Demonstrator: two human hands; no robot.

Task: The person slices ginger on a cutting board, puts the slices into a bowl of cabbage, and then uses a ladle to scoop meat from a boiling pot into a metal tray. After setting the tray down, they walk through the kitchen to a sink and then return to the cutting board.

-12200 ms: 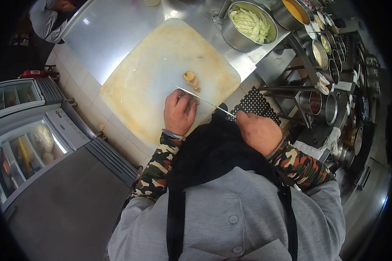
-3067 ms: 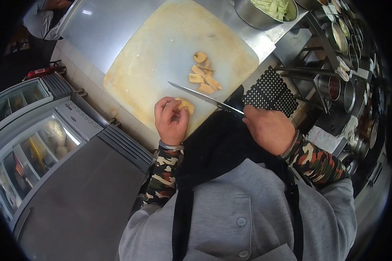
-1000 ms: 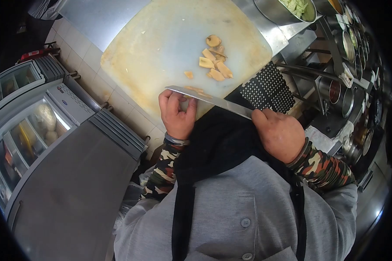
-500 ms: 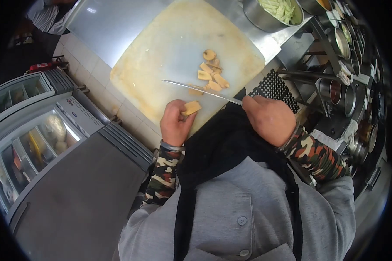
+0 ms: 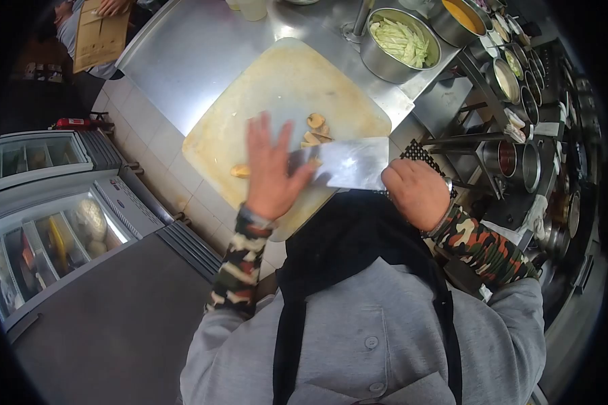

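Note:
My right hand (image 5: 417, 192) is closed round the handle of a cleaver, its wide blade (image 5: 361, 164) turned flat over the near part of a worn white cutting board (image 5: 216, 138). Fingers spread, my left hand (image 5: 275, 169) is held over the board, thumb close to the blade's far end. Yellow-tan pieces that look like ginger (image 5: 315, 121) lie in a small heap just beyond the blade, which partly hides them. One separate ginger piece (image 5: 239, 171) rests to the left of my left hand.
A steel pot of cut pale green vegetable (image 5: 400, 42) stands at the back right, beside a pot of orange liquid (image 5: 461, 17). A glass-topped freezer (image 5: 61, 243) is on the left. At upper left, another person's hand (image 5: 113, 7) is on a cardboard piece (image 5: 100, 37).
My left hand has let go of its ginger piece, moved forward and spread its fingers. The cleaver has turned from edge-on to flat. The cardboard has come into view at upper left.

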